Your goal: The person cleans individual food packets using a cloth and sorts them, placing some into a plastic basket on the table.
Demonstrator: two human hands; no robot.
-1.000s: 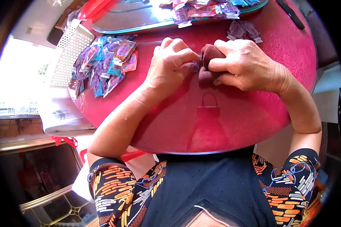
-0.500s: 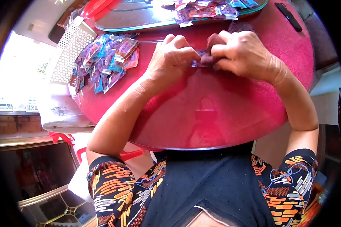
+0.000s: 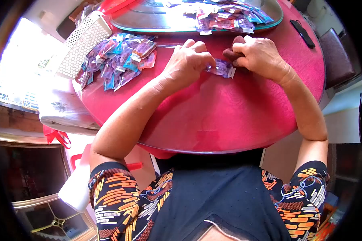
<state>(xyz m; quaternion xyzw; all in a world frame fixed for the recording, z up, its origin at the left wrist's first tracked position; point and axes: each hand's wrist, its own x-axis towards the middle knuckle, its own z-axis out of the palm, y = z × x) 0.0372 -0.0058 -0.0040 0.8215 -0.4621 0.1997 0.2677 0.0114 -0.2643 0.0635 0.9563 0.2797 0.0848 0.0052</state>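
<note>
My left hand [image 3: 191, 62] pinches one end of a small purple plastic packet [image 3: 222, 69] above the red tabletop. A white tab or clip sits at the packet's right end. Just right of that end is my right hand [image 3: 257, 56], its fingers curled together; dark brown coverings seem to be on some of its fingers. What lies between those fingers, if anything, is hidden. To the left of my left hand lies a heap of purple, blue and red packets [image 3: 118, 60].
Beyond my hands stands a large oval tray [image 3: 149, 18] with a pile of similar packets [image 3: 233, 16]. A white perforated basket [image 3: 84, 42] leans behind the left heap. A black slim object [image 3: 302, 34] lies at the far right of the red round table [image 3: 229, 116].
My right hand has drawn away to the right from my left hand, uncovering the packet with its white tab. The camera view has shifted slightly.
</note>
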